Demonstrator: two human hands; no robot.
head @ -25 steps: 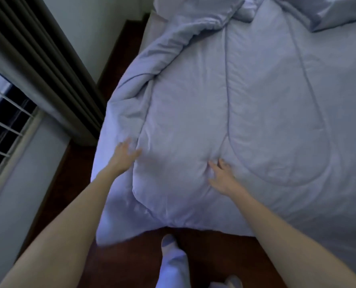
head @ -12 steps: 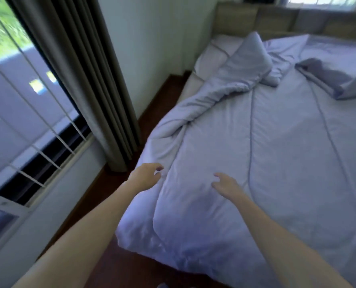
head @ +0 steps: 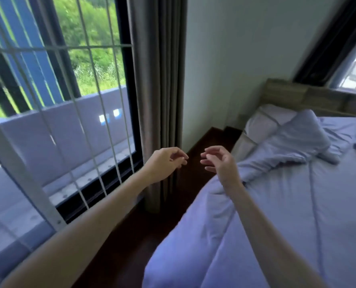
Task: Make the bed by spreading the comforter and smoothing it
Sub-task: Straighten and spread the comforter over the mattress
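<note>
**Hands.** The left hand (head: 165, 163) and right hand (head: 220, 163) are held raised in the air, near each other but apart, above the dark wooden floor (head: 131, 235) beside the bed. On both, the fingers are loosely curled and nothing is gripped. No bedding is touched.

**Task item.** The pale lavender quilted comforter (head: 297, 215) is laid across the mattress, with its near corner draped over the edge toward the floor. Along the window side it is gathered into a bunched ridge (head: 285, 156), which runs up toward the white pillow (head: 264, 123) below the light wooden headboard (head: 297, 96).

**Assessment.** The spreading is judged part done, since the centre lies fairly flat while the side does not. The empty, lifted hands are judged to be in transit toward that ridge.

**Surroundings.** A grey-brown pleated curtain (head: 160, 80) hangs close by — snagging is possible.
</note>
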